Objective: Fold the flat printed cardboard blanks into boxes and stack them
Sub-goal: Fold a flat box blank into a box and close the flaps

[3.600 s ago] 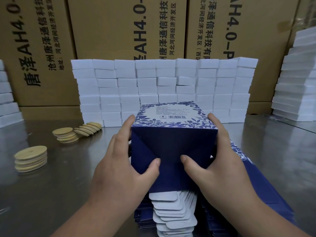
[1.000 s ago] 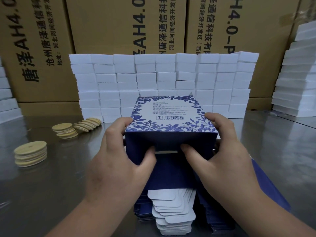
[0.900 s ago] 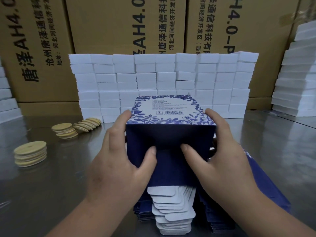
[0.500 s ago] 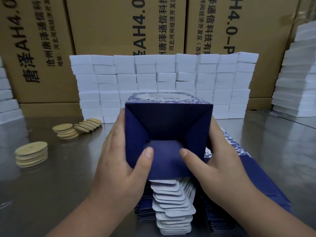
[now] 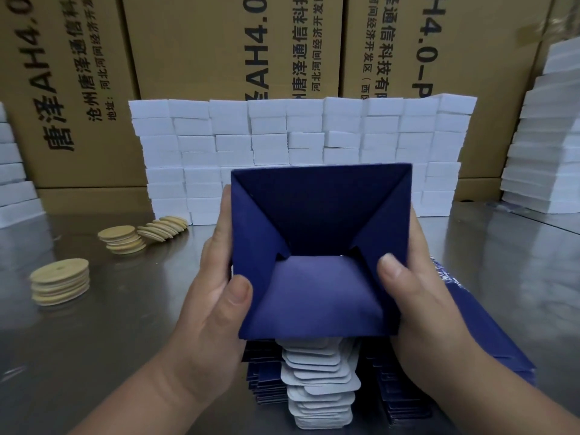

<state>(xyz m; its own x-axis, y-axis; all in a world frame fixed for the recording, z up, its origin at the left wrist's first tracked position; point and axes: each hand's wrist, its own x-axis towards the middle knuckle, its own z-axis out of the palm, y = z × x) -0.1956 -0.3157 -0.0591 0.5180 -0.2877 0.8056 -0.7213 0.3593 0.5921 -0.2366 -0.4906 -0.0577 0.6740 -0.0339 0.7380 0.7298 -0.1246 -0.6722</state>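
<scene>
Nearest the person, a stack of flat blanks point(image 5: 318, 384) lies on the steel table point(image 5: 94, 324), white tabs fanned toward the viewer. Above it, both hands hold one navy box point(image 5: 320, 246) tilted so its folded bottom faces the camera. The four bottom flaps meet near the centre, the lower flap lying lighter and slightly bowed.

Judgement: the step is locking the bottom. Press the flaps in evenly, keep the walls square, and check that the side notches catch before release.

The left hand point(image 5: 216, 296) is closed round the left wall, thumb on the lower left flap. The right hand point(image 5: 417, 296) grips the right wall likewise, thumb on the right flap.

Beyond stand wooden discs point(image 5: 59, 279), then a wall of white blocks point(image 5: 301, 142) against brown cartons point(image 5: 194, 45).
</scene>
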